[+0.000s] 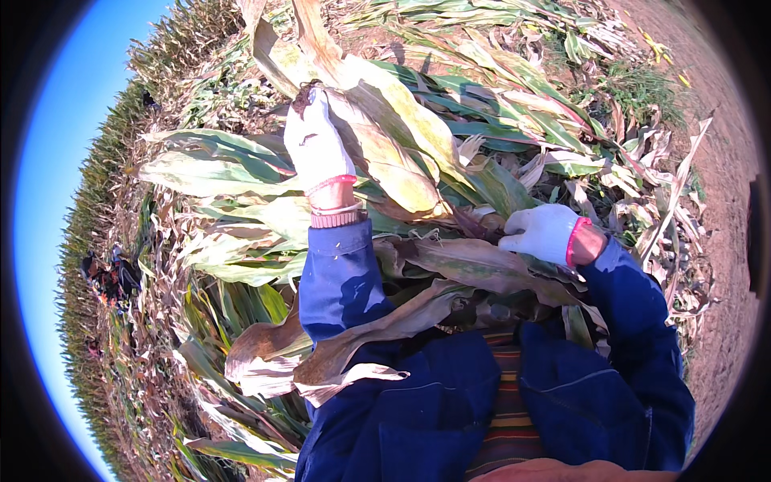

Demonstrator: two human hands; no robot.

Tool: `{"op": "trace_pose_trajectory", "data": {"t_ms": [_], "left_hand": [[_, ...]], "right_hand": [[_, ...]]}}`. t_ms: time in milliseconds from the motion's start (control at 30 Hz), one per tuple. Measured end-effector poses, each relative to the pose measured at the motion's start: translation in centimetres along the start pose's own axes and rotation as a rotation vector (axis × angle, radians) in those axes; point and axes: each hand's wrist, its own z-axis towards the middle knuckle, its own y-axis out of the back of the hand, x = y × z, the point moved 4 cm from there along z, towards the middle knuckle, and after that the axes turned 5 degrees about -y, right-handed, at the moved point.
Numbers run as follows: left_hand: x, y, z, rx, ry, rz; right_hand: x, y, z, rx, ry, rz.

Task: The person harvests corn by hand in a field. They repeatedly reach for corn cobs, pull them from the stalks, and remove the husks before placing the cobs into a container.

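Note:
A large ear of corn [389, 165] in pale yellow husk lies slanting in front of me, still among long leaves. My left hand [316, 145], in a white glove with a red cuff edge, is closed at its upper end, beside a tuft of dark silk [305, 95]. Lower and to the right, my right hand [546, 233], gloved alike, curls its fingers round the corn stalk [486, 225] near the ear's base. Part of that grip is hidden by leaves. Dry brown leaves [474, 265] hang across my front and over my left forearm.
Cut corn stalks with green and dry leaves [514, 104] lie in heaps ahead and to the left. Bare brown soil [727, 241] runs along the right. Standing corn [96, 225] lines the far left, with a person [120, 277] low among the stalks there.

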Motion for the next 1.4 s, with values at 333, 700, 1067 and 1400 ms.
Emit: {"op": "trace_pose_trajectory", "data": {"t_ms": [333,700,1067,1400], "left_hand": [[6.2,0.6,0.5,-0.063,0.358,-0.619],[6.8,0.6,-1.9,-0.237,0.34,-0.859],[6.1,0.9,-2.7,-0.166,0.16,-0.828],[3.8,2.7,-4.2,-0.108,-0.453,0.166]], "right_hand": [[9.8,8.2,10.4,-0.998,0.605,0.209],[14.5,6.9,19.4,-1.148,0.343,0.075],[12.0,5.8,19.0,-1.337,0.458,0.254],[14.4,6.2,16.3,-1.2,0.557,-0.121]]}}
